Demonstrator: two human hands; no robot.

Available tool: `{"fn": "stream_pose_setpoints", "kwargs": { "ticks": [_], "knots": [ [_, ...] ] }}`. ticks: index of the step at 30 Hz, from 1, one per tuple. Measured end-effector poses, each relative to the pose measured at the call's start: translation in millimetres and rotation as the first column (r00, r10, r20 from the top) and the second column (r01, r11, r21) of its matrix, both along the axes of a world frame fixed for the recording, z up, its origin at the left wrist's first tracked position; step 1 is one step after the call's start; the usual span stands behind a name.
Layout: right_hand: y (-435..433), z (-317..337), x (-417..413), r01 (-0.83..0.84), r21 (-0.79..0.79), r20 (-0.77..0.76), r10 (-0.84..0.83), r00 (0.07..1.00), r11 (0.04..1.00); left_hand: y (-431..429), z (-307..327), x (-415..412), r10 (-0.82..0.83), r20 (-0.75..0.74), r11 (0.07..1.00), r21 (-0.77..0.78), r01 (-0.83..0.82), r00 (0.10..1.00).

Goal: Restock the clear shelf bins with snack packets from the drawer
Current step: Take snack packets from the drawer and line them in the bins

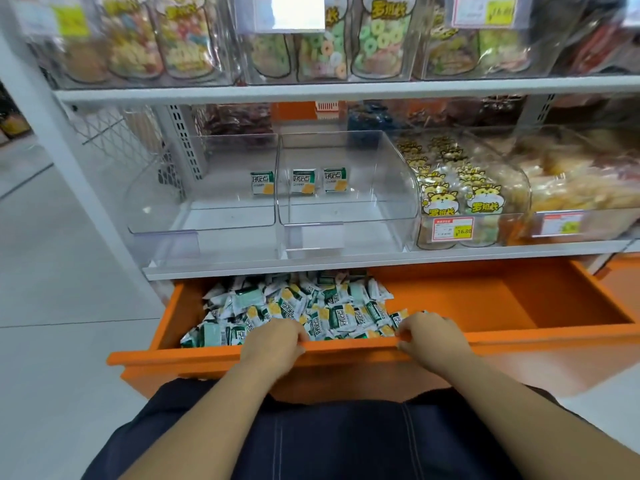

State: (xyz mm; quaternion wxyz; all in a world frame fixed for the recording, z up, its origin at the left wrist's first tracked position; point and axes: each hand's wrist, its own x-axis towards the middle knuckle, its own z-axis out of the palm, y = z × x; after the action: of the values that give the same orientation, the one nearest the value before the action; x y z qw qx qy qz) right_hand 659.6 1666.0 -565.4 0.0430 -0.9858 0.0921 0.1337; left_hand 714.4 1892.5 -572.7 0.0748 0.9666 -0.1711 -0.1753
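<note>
1. A heap of green-and-white snack packets (pixel 298 310) is seen in the left part of the orange drawer (pixel 349 345), which stands open below the shelf. The drawer's right part shows bare orange floor.
2. The drawer's near front rim is gripped by both hands. The left hand (pixel 277 341) and, to its right, the right hand (pixel 431 336) have their fingers curled over the rim, and no packet is held by either.
3. Above, on the white shelf (pixel 346 263), two bins stand side by side. The left clear bin (pixel 166 209) holds a lone packet (pixel 262 182), and the right clear bin (pixel 381 202) holds a pair of packets (pixel 304 181) at its far side.
4. Just right of these, a bin of hamster-printed bags (pixel 460 188) is well filled, with a price tag (pixel 453 230) on its front.
5. The step in hand is judged to be the opening of the drawer. Restocking itself is not yet begun.
6. For the next move, the rim would need to be released and a handful of packets gathered from the heap and carried up over a bin's low front lip. The loose wrappers are likely to slip from a full hand.
</note>
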Motion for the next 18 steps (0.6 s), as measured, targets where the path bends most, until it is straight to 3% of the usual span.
{"fn": "stream_pose_setpoints", "kwargs": {
  "ticks": [5,10,15,18],
  "knots": [
    [-8.1,6.2,10.8,-0.074,0.059,-0.196,0.085,0.977,0.995,9.1,6.3,17.6,-0.141,-0.246,0.99,-0.051,0.133,0.959],
    [-17.6,-1.9,42.6,-0.134,0.238,-0.37,0.218,0.903,0.962,18.3,-4.0,36.8,-0.125,-0.414,0.99,-0.108,0.088,0.902],
    [-10.6,-36.2,83.2,-0.214,0.231,-0.267,0.274,0.924,0.949,16.1,-28.0,70.0,-0.064,-0.442,0.998,-0.03,0.056,0.895],
    [-3.9,-61.0,103.1,-0.217,0.242,-0.305,0.286,0.908,0.946,15.2,-50.6,90.3,-0.014,-0.38,1.0,0.0,0.015,0.925]
  ]
}}
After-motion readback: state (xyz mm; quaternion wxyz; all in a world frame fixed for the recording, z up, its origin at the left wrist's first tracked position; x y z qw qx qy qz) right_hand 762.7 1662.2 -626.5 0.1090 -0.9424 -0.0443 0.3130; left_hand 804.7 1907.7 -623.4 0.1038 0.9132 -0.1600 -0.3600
